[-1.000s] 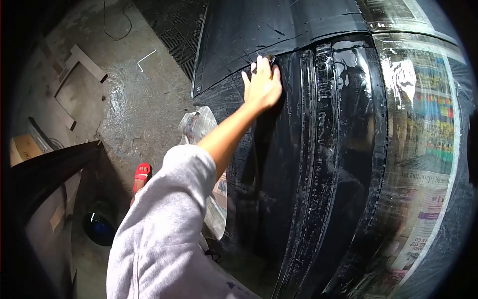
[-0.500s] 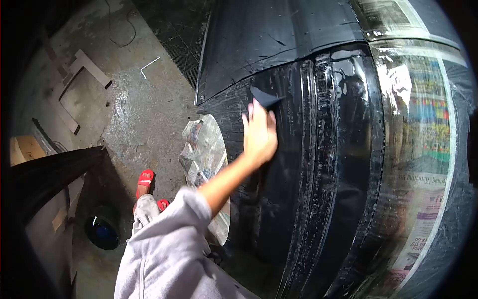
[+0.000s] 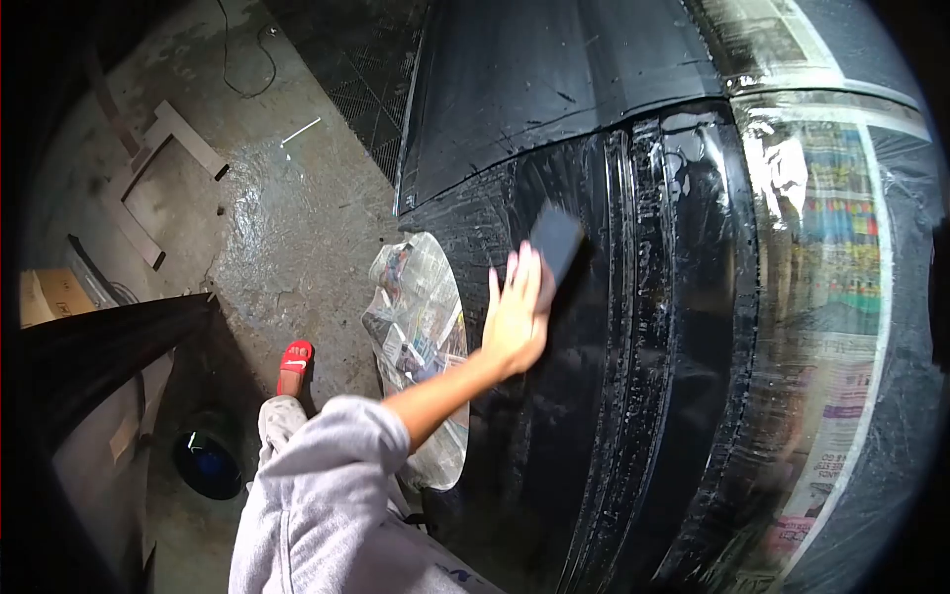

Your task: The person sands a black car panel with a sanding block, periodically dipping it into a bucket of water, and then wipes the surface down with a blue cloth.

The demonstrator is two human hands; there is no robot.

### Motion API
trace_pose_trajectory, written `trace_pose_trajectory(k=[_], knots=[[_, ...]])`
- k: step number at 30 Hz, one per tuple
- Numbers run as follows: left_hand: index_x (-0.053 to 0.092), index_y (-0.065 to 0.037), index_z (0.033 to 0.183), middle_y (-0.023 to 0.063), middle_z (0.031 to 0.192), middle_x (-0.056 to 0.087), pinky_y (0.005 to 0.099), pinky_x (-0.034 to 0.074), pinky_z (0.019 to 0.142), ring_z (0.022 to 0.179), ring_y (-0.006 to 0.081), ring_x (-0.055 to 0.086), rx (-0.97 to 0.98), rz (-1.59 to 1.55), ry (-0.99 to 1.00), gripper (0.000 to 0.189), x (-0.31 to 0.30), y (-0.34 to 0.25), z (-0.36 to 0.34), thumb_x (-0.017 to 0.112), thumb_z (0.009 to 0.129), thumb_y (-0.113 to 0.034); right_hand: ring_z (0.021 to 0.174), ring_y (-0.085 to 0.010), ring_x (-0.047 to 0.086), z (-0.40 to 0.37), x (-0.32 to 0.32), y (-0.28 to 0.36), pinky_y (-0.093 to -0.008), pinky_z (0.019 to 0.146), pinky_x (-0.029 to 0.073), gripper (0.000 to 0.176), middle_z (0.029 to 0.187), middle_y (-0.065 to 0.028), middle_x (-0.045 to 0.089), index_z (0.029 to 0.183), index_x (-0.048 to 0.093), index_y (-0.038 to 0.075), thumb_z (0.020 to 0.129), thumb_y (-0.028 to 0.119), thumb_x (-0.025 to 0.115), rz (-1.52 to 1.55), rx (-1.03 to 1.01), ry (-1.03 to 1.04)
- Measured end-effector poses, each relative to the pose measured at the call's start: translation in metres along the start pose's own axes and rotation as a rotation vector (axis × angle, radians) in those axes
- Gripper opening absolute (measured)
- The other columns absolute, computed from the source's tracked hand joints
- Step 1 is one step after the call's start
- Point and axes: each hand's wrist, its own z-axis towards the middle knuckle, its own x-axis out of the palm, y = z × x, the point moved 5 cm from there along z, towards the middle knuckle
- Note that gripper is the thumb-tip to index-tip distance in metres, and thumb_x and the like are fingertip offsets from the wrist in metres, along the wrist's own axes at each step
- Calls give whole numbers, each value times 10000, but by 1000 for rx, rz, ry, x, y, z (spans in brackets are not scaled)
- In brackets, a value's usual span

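Note:
My left hand [image 3: 517, 322] presses on a wet black car panel [image 3: 554, 436], fingers stretched forward, back of the hand facing up. It holds a dark grey piece of sandpaper [image 3: 557, 241], a thin rectangle whose far part shows beyond the fingertips. Its near edge is hidden under my fingers. To the right of the hand, raised ridges with water beads run lengthwise along the panel. A seam separates this panel from another black panel [image 3: 554, 69] farther away. My right hand is out of view.
Newspaper under plastic film [image 3: 841, 247] covers the right side. A newspaper-backed sheet [image 3: 421, 327] hangs at the panel's left edge. On the wet concrete floor [image 3: 257, 247] are a grey bracket-shaped frame [image 3: 188, 134], a cable and a dark bucket [image 3: 208, 463]. A dark panel [image 3: 119, 346] juts in from the left.
My left hand has moved nearer to me along the panel with the sandpaper. The sheet, curled at a corner before, now shows as a flatter rectangle. One red sandal is no longer visible.

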Motion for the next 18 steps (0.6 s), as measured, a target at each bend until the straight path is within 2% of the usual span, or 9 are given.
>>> trace_pose_trajectory(k=[4, 6, 7, 8, 10, 12, 14, 16, 18], knots=[[213, -6, 1515, 192, 1581, 217, 560, 128, 1174, 1461, 406, 192, 135, -341, 265, 686, -35, -23, -108, 504, 909, -145, 907, -315, 585, 7, -1, 8, -499, 806, 465, 352, 1002, -168, 598, 968, 605, 58, 940, 403, 538, -34, 9, -100], [447, 11, 1359, 224, 1391, 472, 491, 263, 1144, 1320, 412, 403, 46, -421, 370, 467, -54, -20, -150, 499, 935, -178, 897, -313, 583, 2, -10, 10, -496, 808, 461, 331, 997, -170, 599, 970, 605, 58, 934, 383, 554, -77, -3, -83], [536, 8, 1250, 220, 1274, 546, 477, 350, 1073, 1223, 419, 473, -13, -532, 407, 370, -62, -19, -168, 500, 938, -188, 930, -331, 587, -3, -12, 16, -500, 829, 459, 311, 1023, -182, 603, 987, 605, 51, 924, 353, 566, -13, 5, -109], [538, 4, 1246, 214, 1201, 580, 467, 408, 999, 1153, 414, 520, 137, -479, 401, 374, -80, -28, -172, 513, 933, -200, 963, -348, 591, -11, -10, 24, -503, 850, 458, 295, 1049, -193, 607, 1003, 605, 44, 914, 324, 577, 59, 18, -142], [528, 0, 1254, 216, 1116, 616, 467, 451, 945, 1063, 419, 570, 201, -497, 535, 400, -98, -33, -189, 534, 922, -223, 1043, -355, 565, -42, 3, 50, -457, 908, 466, 439, 1179, -232, 561, 1157, 516, -57, 838, 187, 695, 572, 11, -126], [512, 4, 1265, 214, 1042, 635, 458, 492, 875, 981, 425, 599, 258, -556, 694, 439, -113, -42, -206, 557, 900, -235, 1206, -384, 481, -15, -8, 126, -478, 1002, 405, 681, 1369, -250, 433, 1314, 423, -48, 786, 220, 759, 976, 58, 376], [532, 12, 1202, 224, 1040, 632, 454, 510, 830, 950, 425, 606, 320, -444, 901, 400, -122, -46, -229, 560, 892, -240, 1136, -395, 521, -5, -7, 174, -467, 990, 426, 808, 1313, -232, 479, 1344, 418, -7, 703, 232, 848, 1229, 133, 595], [540, 18, 1129, 236, 1020, 629, 462, 514, 794, 923, 429, 610, 459, -524, 886, 344, -154, -73, -230, 553, 902, -240, 1267, -328, 473, -43, 11, 197, -448, 1059, 374, 1034, 1367, -228, 476, 1448, 311, -25, 643, 257, 896, 1682, 339, 776], [552, -7, 1106, 236, 939, 638, 474, 522, 741, 830, 416, 629, 750, -375, 798, 297, -156, -58, -246, 534, 925, -241, 1024, -209, 652, -72, 24, 214, -329, 890, 509, 738, 1191, -157, 644, 1318, 497, -31, 705, 158, 862, 2035, 321, 1016]])
